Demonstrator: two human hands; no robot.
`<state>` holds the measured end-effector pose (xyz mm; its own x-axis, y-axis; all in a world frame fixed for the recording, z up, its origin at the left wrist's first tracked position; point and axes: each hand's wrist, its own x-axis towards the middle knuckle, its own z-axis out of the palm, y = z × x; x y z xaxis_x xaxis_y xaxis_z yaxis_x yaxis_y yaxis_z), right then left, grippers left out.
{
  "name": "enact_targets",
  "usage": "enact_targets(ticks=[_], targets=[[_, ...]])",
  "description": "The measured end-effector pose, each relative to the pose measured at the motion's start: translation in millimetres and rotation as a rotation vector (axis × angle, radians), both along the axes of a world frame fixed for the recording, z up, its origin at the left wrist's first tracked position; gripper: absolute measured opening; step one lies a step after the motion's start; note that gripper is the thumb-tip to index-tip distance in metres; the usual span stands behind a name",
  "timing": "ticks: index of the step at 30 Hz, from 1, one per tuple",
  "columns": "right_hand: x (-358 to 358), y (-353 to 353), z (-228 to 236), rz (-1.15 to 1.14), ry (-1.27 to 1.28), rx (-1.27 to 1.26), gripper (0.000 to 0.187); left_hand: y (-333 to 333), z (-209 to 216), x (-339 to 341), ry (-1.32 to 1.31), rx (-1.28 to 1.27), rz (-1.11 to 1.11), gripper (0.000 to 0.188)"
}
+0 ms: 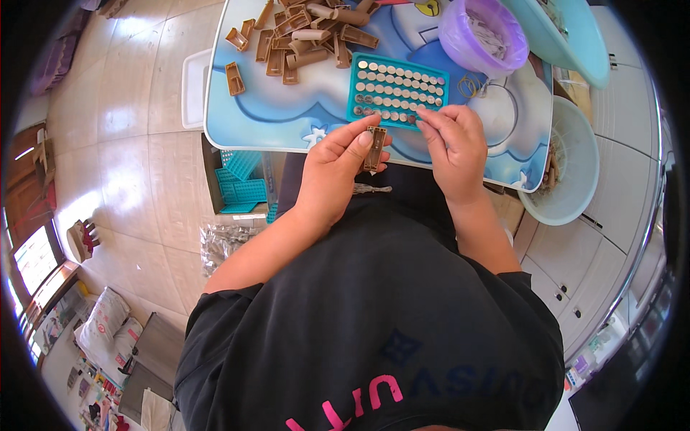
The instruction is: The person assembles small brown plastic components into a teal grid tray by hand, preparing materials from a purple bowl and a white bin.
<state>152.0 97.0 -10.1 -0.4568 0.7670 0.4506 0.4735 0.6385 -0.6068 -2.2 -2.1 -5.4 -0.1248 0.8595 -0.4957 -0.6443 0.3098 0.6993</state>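
My left hand (336, 159) grips a small brown plastic casing (374, 148), its hollow side turned up, just off the table's near edge. Close to the right of it is my right hand (457, 144), with thumb and fingertips drawn together at the near right corner of a teal tray (400, 58). Whatever may be between those fingertips is hidden or too small to make out. Rows of small silver discs, which look like button cells (388, 80), fill the tray; a few in the nearest rows look darker.
Brown casings (309, 36) lie heaped at the table's far left, one casing (234, 79) apart. A purple bowl (460, 43) holds pale pieces. Rubber bands (469, 87) lie beside it. Light blue basins (575, 172) flank the table's right. More teal trays (242, 191) sit in a box below.
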Motion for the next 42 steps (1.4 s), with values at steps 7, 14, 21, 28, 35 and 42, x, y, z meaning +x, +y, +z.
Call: enact_targets(ticks=[7,14,21,28,35,42], targets=[[1.4,9.1,-8.8,0.071,-0.141,0.111,0.017,4.5,-1.2,-0.5,-0.055,-0.014,0.040,0.031],[-0.2,14.8,-6.6,0.114,-0.191,0.119,0.018,4.3,-6.3,-1.7,-0.072,-0.012,0.043,0.025],[-3.1,11.2,0.2,0.119,-0.240,0.114,0.016,6.6,-6.5,-3.0,-0.085,-0.028,0.048,0.026],[-23.6,-6.3,11.6,0.185,0.024,-0.006,0.016,6.1,-9.4,-3.3,-0.102,0.003,0.042,0.024],[-19.6,-6.1,9.1,0.247,-0.013,-0.018,0.015,6.4,-12.5,-2.3,-0.067,-0.011,0.044,0.025],[-7.9,14.3,-5.6,0.135,-0.111,0.100,0.018,6.9,-9.5,-4.0,-0.087,-0.005,0.031,0.025]])
